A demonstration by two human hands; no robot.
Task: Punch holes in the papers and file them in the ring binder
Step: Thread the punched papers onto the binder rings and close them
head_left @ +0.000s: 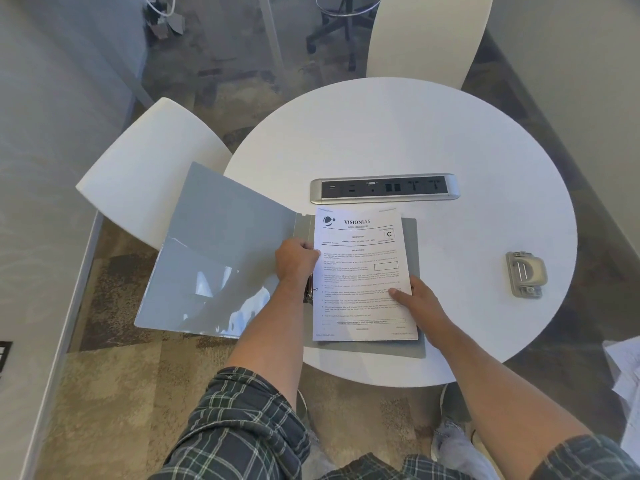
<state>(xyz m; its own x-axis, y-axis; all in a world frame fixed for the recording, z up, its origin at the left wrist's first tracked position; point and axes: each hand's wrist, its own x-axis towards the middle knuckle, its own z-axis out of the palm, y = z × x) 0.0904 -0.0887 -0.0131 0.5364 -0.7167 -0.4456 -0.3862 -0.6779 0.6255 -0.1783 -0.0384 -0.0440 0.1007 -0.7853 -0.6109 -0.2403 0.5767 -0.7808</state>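
Observation:
A grey ring binder (pixel 221 251) lies open at the near left of the round white table (pixel 433 140), its front cover hanging out past the table edge. A printed stack of papers (pixel 363 271) lies on the binder's right half. My left hand (pixel 296 259) grips the left edge of the papers over the binder's spine, hiding most of the ring mechanism. My right hand (pixel 415 299) holds the stack's right edge, thumb on top of the page. A silver hole punch (pixel 525 273) sits alone at the right of the table.
A silver and black power socket strip (pixel 384 188) is set into the table just beyond the papers. White chairs stand at the left (pixel 152 174) and far side (pixel 429 36). Loose papers (pixel 627 372) lie off the table at the right edge.

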